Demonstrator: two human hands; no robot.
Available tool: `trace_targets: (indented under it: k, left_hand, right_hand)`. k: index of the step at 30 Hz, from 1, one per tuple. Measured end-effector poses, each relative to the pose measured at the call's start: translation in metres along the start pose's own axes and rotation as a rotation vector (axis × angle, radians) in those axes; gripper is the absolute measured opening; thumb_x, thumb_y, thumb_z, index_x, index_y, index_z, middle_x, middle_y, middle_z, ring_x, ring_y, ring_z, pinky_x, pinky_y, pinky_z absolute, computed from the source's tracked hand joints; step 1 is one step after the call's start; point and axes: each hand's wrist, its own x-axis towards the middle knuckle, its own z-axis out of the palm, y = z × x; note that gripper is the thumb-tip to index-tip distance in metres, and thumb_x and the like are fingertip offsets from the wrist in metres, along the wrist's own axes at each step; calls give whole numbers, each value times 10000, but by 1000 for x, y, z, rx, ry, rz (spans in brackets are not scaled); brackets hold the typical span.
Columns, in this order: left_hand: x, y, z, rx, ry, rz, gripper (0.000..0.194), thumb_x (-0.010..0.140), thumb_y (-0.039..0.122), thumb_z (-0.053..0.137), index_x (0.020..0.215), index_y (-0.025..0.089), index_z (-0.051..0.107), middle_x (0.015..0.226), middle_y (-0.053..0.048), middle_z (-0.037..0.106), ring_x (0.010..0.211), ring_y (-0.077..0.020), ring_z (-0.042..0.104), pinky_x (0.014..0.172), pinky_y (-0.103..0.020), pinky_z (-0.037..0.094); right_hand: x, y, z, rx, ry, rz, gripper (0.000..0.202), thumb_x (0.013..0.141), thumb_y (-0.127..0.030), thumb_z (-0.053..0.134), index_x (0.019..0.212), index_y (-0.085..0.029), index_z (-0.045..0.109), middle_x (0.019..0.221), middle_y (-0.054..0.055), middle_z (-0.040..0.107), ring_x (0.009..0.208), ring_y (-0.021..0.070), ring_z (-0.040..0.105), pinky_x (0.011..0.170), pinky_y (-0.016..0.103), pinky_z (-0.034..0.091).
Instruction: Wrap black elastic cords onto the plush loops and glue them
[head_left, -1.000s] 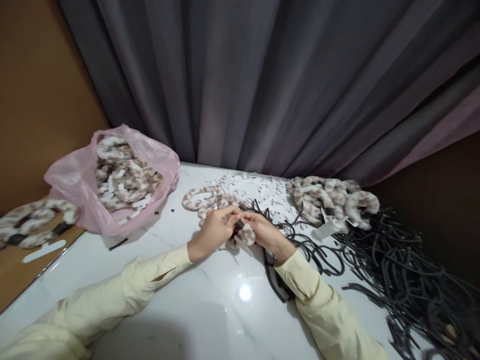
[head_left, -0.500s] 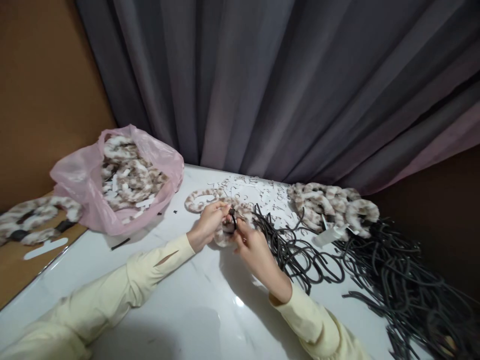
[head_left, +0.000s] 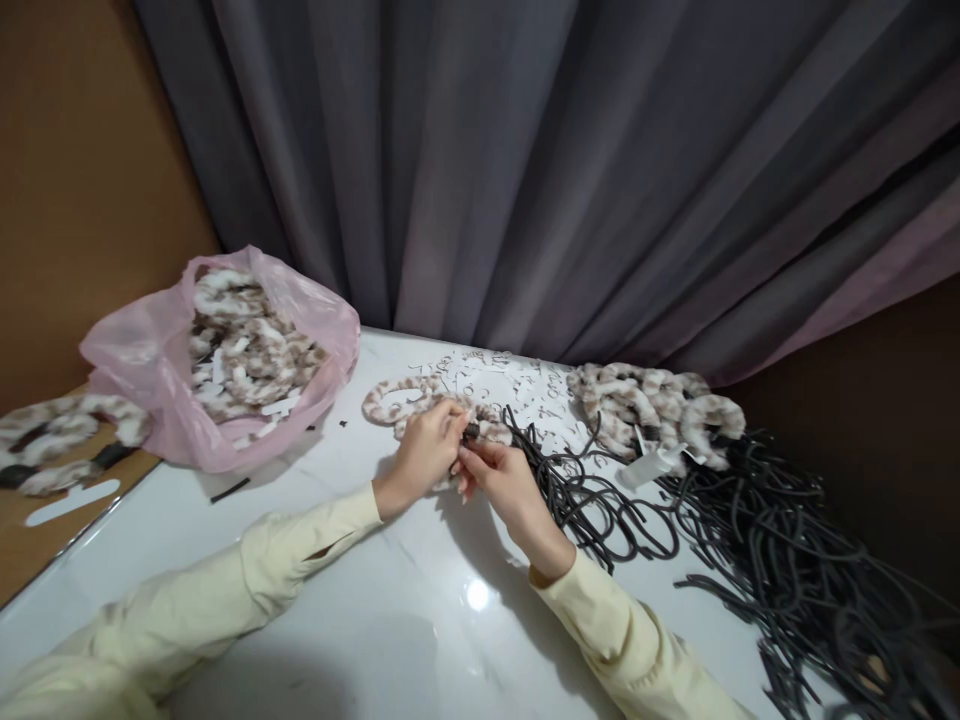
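My left hand (head_left: 426, 450) is closed with its fingertips on a small black piece (head_left: 471, 431) at the middle of the work area. From the right, my right hand (head_left: 504, 485) meets it, thumb and fingers pinched at the same black piece. A fluffy brown-and-white ring (head_left: 491, 425) lies behind and under my hands, partly hidden by them. Another spotted fluffy ring (head_left: 382, 402) rests flat just behind my left hand. Beside my right hand spreads a bundle of black cords (head_left: 592, 510).
A pink plastic bag (head_left: 169, 400) of fluffy rings stands on the white table (head_left: 390, 620) at the left. More fluffy rings (head_left: 637, 395), a small white bottle (head_left: 646, 467) and a large black cord heap (head_left: 802, 560) lie right. Paper scraps (head_left: 517, 385) lie behind.
My hands have come closer together. The loop of black cord that stood out between them is now mostly hidden by my fingers. The view has shifted slightly.
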Motion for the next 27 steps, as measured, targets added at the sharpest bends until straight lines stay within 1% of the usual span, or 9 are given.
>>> trace_targets:
  k: [4, 6, 8, 10, 13, 17, 21, 24, 27]
  left_hand:
    - [0, -14, 0, 374, -40, 430, 175, 907, 197, 372, 775, 182, 486, 650, -5, 558, 655, -156, 572, 643, -265, 450]
    - [0, -18, -1, 505, -59, 562, 186, 914, 165, 341, 790, 171, 479, 735, -38, 578, 726, -174, 567, 686, -291, 451]
    - [-1, -22, -1, 620, -74, 636, 194, 918, 154, 319, 806, 164, 477, 731, -50, 566, 715, -190, 544, 670, -311, 446]
    - [-3, -26, 0, 683, -74, 647, 189, 918, 151, 311, 821, 159, 474, 715, -55, 548, 693, -201, 522, 642, -321, 437]
    - [-6, -37, 1, 613, -103, 623, 166, 917, 149, 325, 818, 162, 458, 715, -50, 533, 690, -193, 518, 622, -303, 427]
    - [-5, -55, -2, 532, -164, 658, 193, 911, 138, 343, 740, 184, 422, 664, -15, 506, 639, -157, 503, 597, -265, 413]
    - [-3, -61, -6, 494, -158, 685, 218, 891, 94, 336, 704, 189, 398, 634, -5, 484, 612, -144, 474, 583, -252, 394]
    - [-5, -57, -8, 435, -146, 708, 233, 864, 60, 339, 677, 191, 386, 609, 0, 460, 591, -138, 448, 566, -245, 380]
    - [-10, -51, -8, 329, -109, 705, 227, 838, 36, 350, 680, 185, 417, 596, 4, 463, 570, -127, 449, 546, -229, 378]
  right_hand:
    - [-1, -3, -4, -140, -43, -30, 279, 836, -308, 425, 608, -163, 495, 429, -22, 479, 351, 106, 457, 379, 220, 389]
    - [-1, -6, -7, -247, -29, -71, 261, 832, -268, 426, 602, -164, 494, 437, -24, 482, 370, 110, 470, 401, 217, 390]
    - [-1, -8, -11, -386, 13, -134, 226, 810, -190, 447, 597, -157, 514, 474, -12, 507, 434, 116, 491, 460, 217, 385]
    - [-2, -9, -14, -542, 50, -207, 199, 776, -82, 450, 620, -147, 553, 564, 16, 556, 538, 130, 513, 539, 226, 373]
    - [-3, -6, -18, -759, 43, -291, 248, 751, 21, 423, 712, -140, 607, 708, 54, 593, 644, 152, 520, 597, 243, 353]
    - [0, 2, -19, -1012, -29, -386, 258, 775, 34, 424, 796, -141, 613, 791, 85, 594, 793, 204, 521, 651, 269, 379]
    - [4, 4, -21, -1222, -70, -561, 208, 794, 18, 447, 769, -139, 581, 779, 80, 568, 862, 226, 469, 741, 302, 403]
    - [5, 3, -24, -1182, -46, -633, 186, 790, 15, 467, 769, -138, 571, 819, 78, 550, 870, 216, 447, 770, 305, 401]
    - [8, 3, -28, -1040, -45, -635, 188, 793, 18, 489, 748, -141, 580, 774, 54, 546, 791, 188, 452, 706, 277, 392]
